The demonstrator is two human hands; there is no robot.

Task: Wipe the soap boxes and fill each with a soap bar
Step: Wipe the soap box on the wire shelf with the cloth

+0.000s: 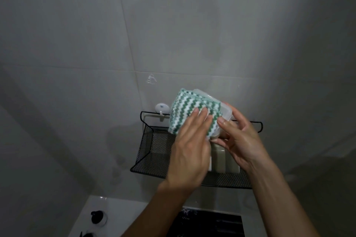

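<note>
A clear plastic soap box [226, 112] is held up in front of the wall by my right hand [240, 140], which grips its right side and lower edge. My left hand [189, 148] presses a green-and-white zigzag cloth [188, 109] flat against the box, covering most of it. Below my hands, pale soap boxes [221, 159] rest in a black mesh basket [154, 152] fixed to the wall. My hands hide part of them, and I cannot tell what they hold.
A white hook [162, 108] sticks to the grey tiled wall just above the basket's left rail. Below lies a white ledge with dark bottle tops [98, 216] at the left and a dark basin [210, 223] in the middle.
</note>
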